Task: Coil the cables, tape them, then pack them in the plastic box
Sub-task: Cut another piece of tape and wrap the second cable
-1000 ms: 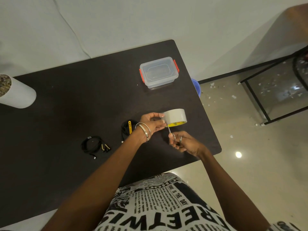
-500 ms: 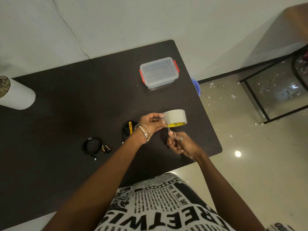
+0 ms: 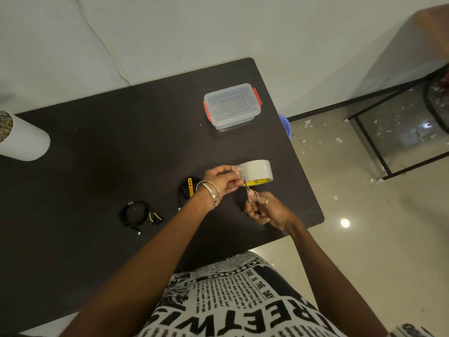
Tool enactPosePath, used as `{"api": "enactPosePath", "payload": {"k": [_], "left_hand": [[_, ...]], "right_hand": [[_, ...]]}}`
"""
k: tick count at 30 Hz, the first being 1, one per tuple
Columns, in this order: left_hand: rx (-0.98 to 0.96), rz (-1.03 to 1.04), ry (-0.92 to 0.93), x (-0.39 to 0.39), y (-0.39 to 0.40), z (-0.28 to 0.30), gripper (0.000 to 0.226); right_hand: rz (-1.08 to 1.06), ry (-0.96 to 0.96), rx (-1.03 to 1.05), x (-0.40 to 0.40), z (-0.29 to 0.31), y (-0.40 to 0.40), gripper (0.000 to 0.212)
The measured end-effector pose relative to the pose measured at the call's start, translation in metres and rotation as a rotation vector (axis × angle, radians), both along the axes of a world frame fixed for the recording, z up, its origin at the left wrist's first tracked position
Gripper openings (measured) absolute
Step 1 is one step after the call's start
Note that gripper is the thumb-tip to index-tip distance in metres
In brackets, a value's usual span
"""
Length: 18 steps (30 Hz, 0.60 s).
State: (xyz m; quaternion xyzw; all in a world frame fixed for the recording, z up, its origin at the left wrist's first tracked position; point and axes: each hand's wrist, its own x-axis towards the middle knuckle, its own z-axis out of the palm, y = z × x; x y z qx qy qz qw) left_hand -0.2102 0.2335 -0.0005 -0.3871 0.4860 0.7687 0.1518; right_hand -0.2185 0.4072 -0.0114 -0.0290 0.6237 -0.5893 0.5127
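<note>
A roll of clear tape [image 3: 258,171] stands on edge on the dark table [image 3: 97,147]. My left hand [image 3: 222,179] pinches a strip pulled from the roll. My right hand [image 3: 266,210] holds small scissors [image 3: 247,186], blades up at the strip between my left fingers and the roll. A black coiled cable with a yellow strap [image 3: 185,189] lies just left of my left wrist. Another black coiled cable [image 3: 137,214] lies further left. The clear plastic box with red clips [image 3: 232,105] sits lidded at the table's far right.
A white cylinder [image 3: 23,139] stands at the table's left edge. A blue bowl [image 3: 285,124] peeks out below the table's right edge. A black metal frame [image 3: 374,142] stands on the littered floor at right.
My right hand has raised the scissors slightly closer to the tape strip. My left hand and the roll have stayed nearly still.
</note>
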Motion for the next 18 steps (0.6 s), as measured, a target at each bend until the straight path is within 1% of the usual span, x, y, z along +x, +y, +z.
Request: {"api": "enactPosePath", "payload": {"k": [4, 11, 18], "left_hand": [[0.017, 0.019, 0.009, 0.0001, -0.0017, 0.0014, 0.014], [-0.006, -0.017, -0.012, -0.0016, -0.0021, 0.0023, 0.017], [0.012, -0.013, -0.005, 0.0001, -0.001, 0.0037, 0.016]], "right_hand": [[0.01, -0.002, 0.007, -0.0044, 0.0002, -0.0031, 0.063], [-0.015, -0.021, -0.029, 0.0012, -0.0028, -0.0007, 0.069], [-0.033, -0.011, -0.023, 0.0036, -0.0005, -0.0016, 0.068]]}}
